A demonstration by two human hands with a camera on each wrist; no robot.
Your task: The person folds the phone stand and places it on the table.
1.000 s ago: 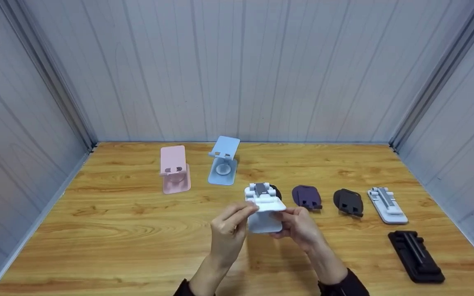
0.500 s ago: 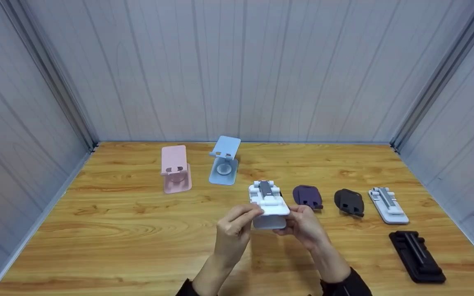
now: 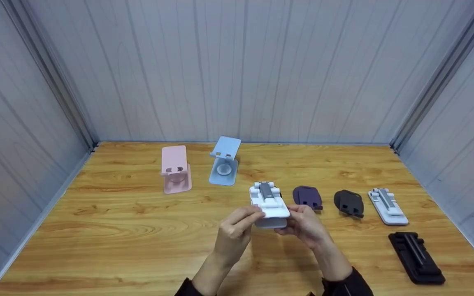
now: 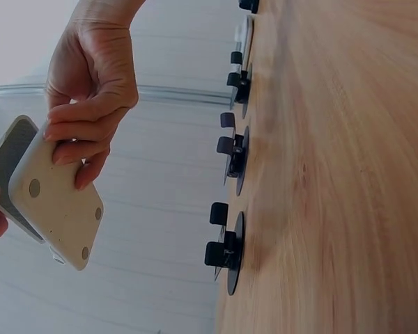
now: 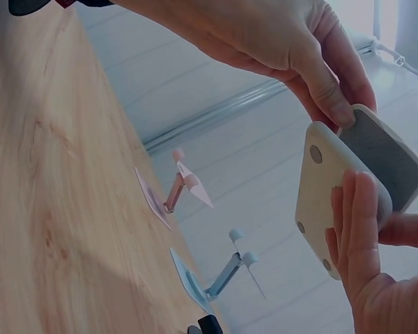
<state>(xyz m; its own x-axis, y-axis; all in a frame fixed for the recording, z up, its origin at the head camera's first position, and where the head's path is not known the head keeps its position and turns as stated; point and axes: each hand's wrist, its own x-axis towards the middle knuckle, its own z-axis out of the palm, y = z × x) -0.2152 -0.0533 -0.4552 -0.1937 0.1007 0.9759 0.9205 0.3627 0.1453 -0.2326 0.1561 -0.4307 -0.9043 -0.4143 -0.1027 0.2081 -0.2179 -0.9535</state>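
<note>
A white folding phone stand (image 3: 268,201) with a grey arm is held up over the table, its two plates apart at an angle. My left hand (image 3: 235,230) pinches the near left edge of its upper plate. My right hand (image 3: 305,226) grips the lower plate from the right. In the left wrist view, the fingers of the right hand (image 4: 90,104) lie on the underside of the base (image 4: 59,198), which has round pads. The right wrist view shows the left hand (image 5: 306,62) at the corner of the grey-faced plate (image 5: 386,153).
Pink (image 3: 174,168) and light blue (image 3: 224,160) phone stands are unfolded at the back left. Purple (image 3: 307,196) and black (image 3: 349,202) stands lie to the right, with folded white (image 3: 388,206) and black (image 3: 416,257) ones beyond. Another dark stand (image 4: 230,247) sits behind the held one.
The stand's upper plate has swung down towards the lower one, narrowing the gap, mostly in the first half second. Both hands have shifted slightly right with it.
</note>
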